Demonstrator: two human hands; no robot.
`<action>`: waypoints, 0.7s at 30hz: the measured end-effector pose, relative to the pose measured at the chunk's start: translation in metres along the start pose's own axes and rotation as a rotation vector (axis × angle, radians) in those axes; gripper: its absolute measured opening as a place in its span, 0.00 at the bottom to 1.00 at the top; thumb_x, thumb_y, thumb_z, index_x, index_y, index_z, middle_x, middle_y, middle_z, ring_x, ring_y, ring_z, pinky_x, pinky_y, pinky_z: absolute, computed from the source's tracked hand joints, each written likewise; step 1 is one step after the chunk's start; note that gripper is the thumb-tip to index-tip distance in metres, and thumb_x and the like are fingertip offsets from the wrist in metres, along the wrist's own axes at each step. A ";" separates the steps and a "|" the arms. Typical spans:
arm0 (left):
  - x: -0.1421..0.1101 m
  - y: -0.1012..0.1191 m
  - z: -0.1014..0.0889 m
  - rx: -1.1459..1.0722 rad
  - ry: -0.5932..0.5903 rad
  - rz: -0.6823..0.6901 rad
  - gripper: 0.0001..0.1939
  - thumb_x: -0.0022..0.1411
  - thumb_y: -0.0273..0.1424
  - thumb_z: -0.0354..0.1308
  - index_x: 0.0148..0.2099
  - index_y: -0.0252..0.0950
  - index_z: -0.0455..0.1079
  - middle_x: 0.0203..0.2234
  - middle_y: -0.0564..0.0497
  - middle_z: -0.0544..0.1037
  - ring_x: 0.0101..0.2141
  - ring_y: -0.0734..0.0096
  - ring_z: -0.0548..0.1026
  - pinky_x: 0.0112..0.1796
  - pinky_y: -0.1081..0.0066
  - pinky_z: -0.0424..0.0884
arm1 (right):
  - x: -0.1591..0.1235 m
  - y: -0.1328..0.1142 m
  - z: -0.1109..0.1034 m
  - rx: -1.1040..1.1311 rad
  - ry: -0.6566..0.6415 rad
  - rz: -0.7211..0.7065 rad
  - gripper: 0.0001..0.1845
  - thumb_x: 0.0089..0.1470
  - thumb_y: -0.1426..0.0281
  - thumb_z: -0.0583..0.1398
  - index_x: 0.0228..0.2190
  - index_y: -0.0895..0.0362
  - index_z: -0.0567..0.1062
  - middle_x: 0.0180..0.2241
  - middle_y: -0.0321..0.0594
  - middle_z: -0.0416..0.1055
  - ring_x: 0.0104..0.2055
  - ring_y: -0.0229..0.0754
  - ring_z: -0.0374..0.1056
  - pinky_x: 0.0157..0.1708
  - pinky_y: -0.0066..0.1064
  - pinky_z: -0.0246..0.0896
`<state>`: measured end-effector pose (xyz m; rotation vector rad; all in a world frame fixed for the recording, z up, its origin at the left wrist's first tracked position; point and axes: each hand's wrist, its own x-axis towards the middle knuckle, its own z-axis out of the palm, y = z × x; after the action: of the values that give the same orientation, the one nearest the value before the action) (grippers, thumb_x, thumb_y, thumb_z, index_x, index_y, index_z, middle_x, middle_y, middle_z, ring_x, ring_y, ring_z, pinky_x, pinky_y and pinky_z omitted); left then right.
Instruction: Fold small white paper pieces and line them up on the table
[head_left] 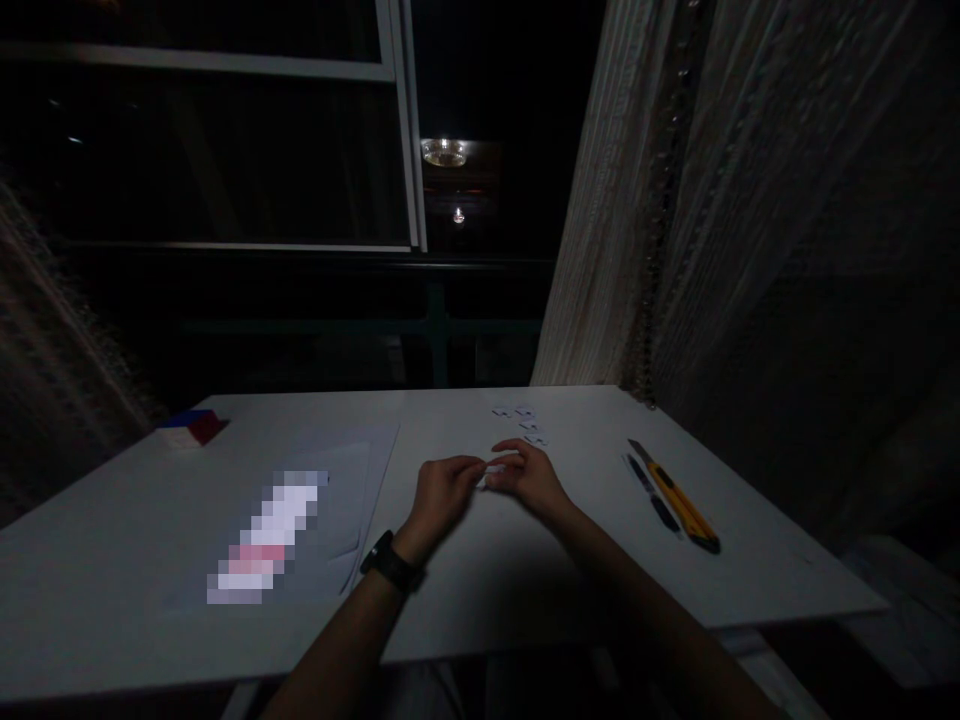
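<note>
Over the middle of the white table (457,580), my left hand (444,493) and my right hand (531,478) meet at the fingertips. Between them is a small white piece (484,482), perhaps paper, mostly covered by the fingers. My left hand is closed in a pinch on it. On its other side, my right thumb and fingers curl around the piece. Just beyond my right hand lie several small white pieces with dark marks (531,427), loosely grouped on the tabletop. A dark watch (391,563) is on my left wrist.
To the right lie a yellow utility knife (681,502) and a slim black tool (654,497), side by side. White paper sheets (358,480) are at the left, with a blurred-out item on them. A coloured cube (191,428) sits at the far left. Curtains (600,200) hang behind.
</note>
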<state>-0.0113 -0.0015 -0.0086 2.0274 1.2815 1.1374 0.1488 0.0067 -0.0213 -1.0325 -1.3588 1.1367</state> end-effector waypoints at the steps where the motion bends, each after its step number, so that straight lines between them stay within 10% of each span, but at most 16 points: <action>1: 0.000 0.000 0.000 0.004 0.001 -0.004 0.16 0.56 0.39 0.49 0.35 0.37 0.75 0.30 0.49 0.78 0.31 0.68 0.74 0.33 0.73 0.65 | 0.001 0.000 -0.001 -0.014 0.003 0.011 0.25 0.25 0.72 0.67 0.32 0.57 0.69 0.24 0.35 0.72 0.22 0.35 0.66 0.23 0.28 0.62; 21: -0.001 0.007 0.006 0.181 -0.128 0.108 0.20 0.61 0.41 0.40 0.27 0.35 0.66 0.21 0.51 0.70 0.25 0.72 0.66 0.27 0.73 0.56 | 0.002 0.000 -0.003 0.066 -0.065 -0.013 0.23 0.25 0.69 0.68 0.29 0.58 0.70 0.15 0.27 0.65 0.17 0.33 0.63 0.18 0.26 0.60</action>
<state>-0.0035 -0.0054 -0.0071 2.2860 1.2638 0.9500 0.1517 0.0086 -0.0206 -0.9450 -1.3685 1.2062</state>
